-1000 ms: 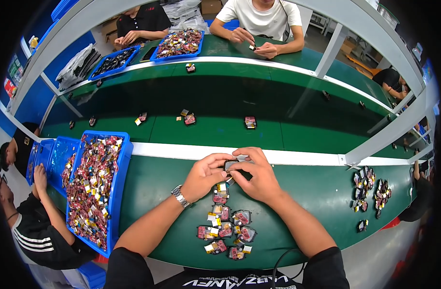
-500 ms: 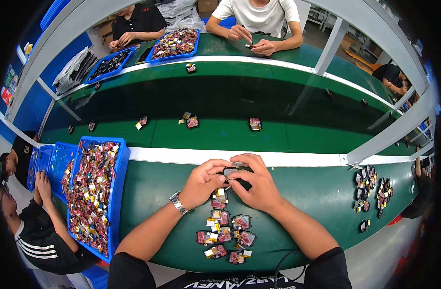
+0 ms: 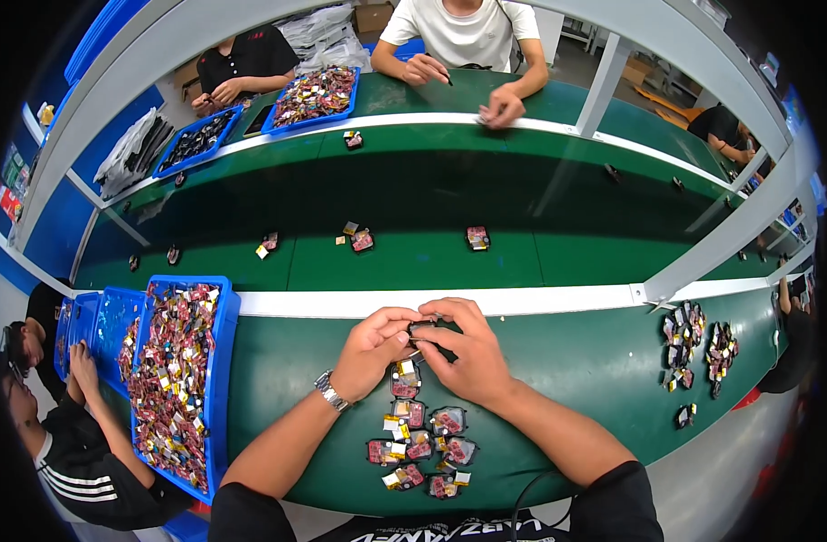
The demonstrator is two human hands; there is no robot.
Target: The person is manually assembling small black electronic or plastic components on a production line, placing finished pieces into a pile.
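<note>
Above the middle of the near bench, my left hand (image 3: 368, 358) and my right hand (image 3: 473, 359) meet around a small black plastic housing (image 3: 421, 330). The left thumb and fingers pinch one side of it. My right fingers close over its other side and hide most of it, so its inside cannot be made out. Just below my fingers lies a small electronic assembly (image 3: 405, 380) with a black case, red board and whitish pad. Several similar assemblies (image 3: 419, 444) lie in a loose cluster between my forearms, some with yellow-and-white parts.
To my left, a blue tray (image 3: 222, 361) is heaped with small red, white and yellow parts. Piles of assemblies (image 3: 682, 348) lie at the right. Beyond the white rail (image 3: 540, 300), a green belt (image 3: 413, 262) carries scattered units. Co-workers sit opposite and at the left.
My hands stay together, with the right fingers now covering more of the housing. The person opposite in white has parted their hands, one now reaching down by the far rail. The view has shifted slightly.
</note>
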